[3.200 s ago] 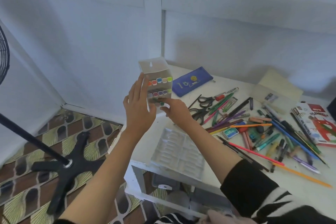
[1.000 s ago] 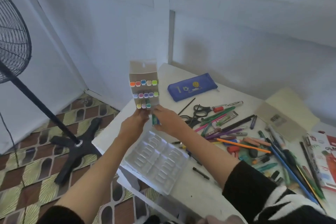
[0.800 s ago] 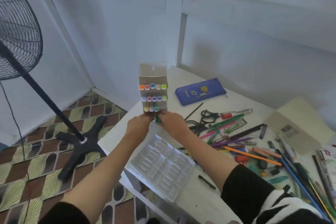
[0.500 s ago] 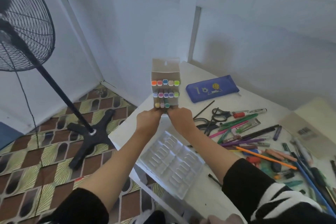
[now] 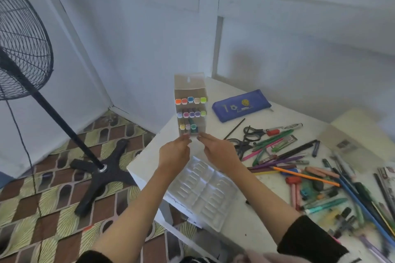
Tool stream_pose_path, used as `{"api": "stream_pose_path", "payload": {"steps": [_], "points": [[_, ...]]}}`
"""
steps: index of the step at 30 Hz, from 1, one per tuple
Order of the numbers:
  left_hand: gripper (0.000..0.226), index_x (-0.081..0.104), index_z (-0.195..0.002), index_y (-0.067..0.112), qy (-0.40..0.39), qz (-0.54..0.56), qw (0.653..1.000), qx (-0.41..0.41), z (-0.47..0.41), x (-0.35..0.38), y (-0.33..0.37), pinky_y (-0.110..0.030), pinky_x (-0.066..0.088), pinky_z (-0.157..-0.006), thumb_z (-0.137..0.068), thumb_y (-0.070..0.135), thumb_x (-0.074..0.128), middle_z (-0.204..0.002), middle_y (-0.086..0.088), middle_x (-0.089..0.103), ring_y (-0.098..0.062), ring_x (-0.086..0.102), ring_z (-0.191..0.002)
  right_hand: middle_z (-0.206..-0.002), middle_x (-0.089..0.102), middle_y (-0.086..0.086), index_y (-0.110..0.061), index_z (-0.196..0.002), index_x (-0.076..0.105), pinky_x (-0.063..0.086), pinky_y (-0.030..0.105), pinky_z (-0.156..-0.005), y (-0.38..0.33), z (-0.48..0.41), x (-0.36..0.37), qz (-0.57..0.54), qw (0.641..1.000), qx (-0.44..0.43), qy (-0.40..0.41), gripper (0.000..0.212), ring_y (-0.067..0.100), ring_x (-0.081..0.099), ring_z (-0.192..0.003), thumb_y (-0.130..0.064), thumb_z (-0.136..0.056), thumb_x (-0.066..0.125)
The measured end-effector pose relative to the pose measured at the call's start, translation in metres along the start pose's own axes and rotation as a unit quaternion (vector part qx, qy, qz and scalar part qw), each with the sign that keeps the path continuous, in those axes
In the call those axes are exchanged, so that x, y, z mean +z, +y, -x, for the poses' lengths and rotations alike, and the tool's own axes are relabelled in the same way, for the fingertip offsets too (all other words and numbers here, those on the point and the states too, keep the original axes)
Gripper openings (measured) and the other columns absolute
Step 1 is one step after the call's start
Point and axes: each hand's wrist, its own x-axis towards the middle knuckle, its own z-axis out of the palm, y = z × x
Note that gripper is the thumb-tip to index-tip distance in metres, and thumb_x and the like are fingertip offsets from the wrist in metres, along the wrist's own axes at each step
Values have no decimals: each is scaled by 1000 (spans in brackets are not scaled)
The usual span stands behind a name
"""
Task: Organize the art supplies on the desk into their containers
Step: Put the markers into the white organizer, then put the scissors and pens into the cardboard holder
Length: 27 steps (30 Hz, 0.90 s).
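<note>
L hand (image 5: 174,153) & R hand (image 5: 218,151) pinch base of upright marker box (image 5: 190,92), blue pouch (image 5: 241,105) on worktop (image 5: 277,113), print too blurry to read

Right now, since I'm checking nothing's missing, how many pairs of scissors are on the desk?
2. The first pair of scissors lies left of the red-capped marker; the second pair sits nearer the right hand. More could hide under the pens.
</note>
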Motion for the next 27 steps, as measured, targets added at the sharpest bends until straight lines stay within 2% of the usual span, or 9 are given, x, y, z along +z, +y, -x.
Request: {"api": "stream_pose_path", "payload": {"steps": [3, 6, 8, 10, 13, 16, 18, 23, 27], "points": [[23, 73, -100, 16, 76, 108, 991, -7, 20, 1, 6, -28, 48, -73, -88, 8, 54, -108, 1, 71, -24, 67, -89, -102, 72, -4, -15, -95, 74, 48, 15, -55, 7, 37, -10, -54, 988, 87, 118, 34, 11, 65, -62, -16, -80, 43], [21, 74, -88, 13, 89, 179, 979, 41, 31, 2, 23, -26, 47, -69, -81, 5, 56, -95, 2, 73, -21, 67, -79, -87, 73, 1, -11, -95, 73, 37, 8, -59, 14, 70, -28, -129, 949, 232, 170, 24, 10, 58, -58, 0, -82, 56], [24, 73, -87, 14, 71, 211, 971, 91, 32, 3, 37, -27, 50, -70, -79, 7, 52, -92, 4, 72, -18, 66, -78, -75, 69, 1, -12, -95, 73, 36, 13, -47, 19, 90, -40, -156, 923, 294, 191, 26, 4, 47, -46, 6, -83, 58], [25, 73, -90, 16, 38, 236, 963, 125, 30, 4, 52, -26, 50, -75, -81, 3, 53, -96, 6, 71, -13, 65, -85, -72, 68, -1, -16, -96, 72, 41, 22, -42, 21, 106, -53, -172, 901, 339, 211, 28, 9, 50, -40, 5, -86, 56], [28, 73, -96, 17, -16, 248, 954, 165, 25, 9, 74, -23, 47, -80, -82, 1, 55, -102, 6, 70, -10, 60, -95, -71, 69, 3, -15, -98, 72, 49, 39, -45, 23, 132, -72, -183, 867, 390, 251, 25, 22, 59, -45, 0, -90, 54], [28, 73, -97, 15, -71, 262, 935, 227, 24, 19, 99, -28, 48, -83, -82, -1, 55, -103, 2, 69, -15, 59, -99, -76, 70, 4, -13, -96, 71, 52, 42, -50, 24, 163, -85, -180, 832, 437, 289, 22, 17, 61, -48, -2, -91, 54], [29, 72, -96, 14, -111, 271, 923, 250, 25, 25, 116, -34, 50, -85, -82, -2, 54, -102, 1, 69, -17, 59, -100, -80, 70, 1, -15, -94, 71, 53, 44, -52, 26, 184, -92, -169, 809, 463, 322, 23, 25, 61, -50, 0, -90, 53], [28, 74, -94, 12, -152, 288, 887, 327, 27, 36, 168, -35, 49, -87, -80, -4, 55, -101, -1, 70, -19, 60, -99, -81, 69, 4, -10, -92, 70, 49, 21, -47, 44, 225, -118, -174, 744, 519, 383, 25, 8, 59, -48, 4, -91, 49], [24, 75, -94, 13, -182, 279, 877, 347, 12, 41, 218, -33, 46, -90, -83, 0, 58, -105, -1, 69, -18, 58, -101, -82, 67, -3, -9, -89, 70, 51, 16, -52, 81, 235, -148, -162, 734, 523, 402, 23, 3, 61, -53, 5, -89, 52]]}}
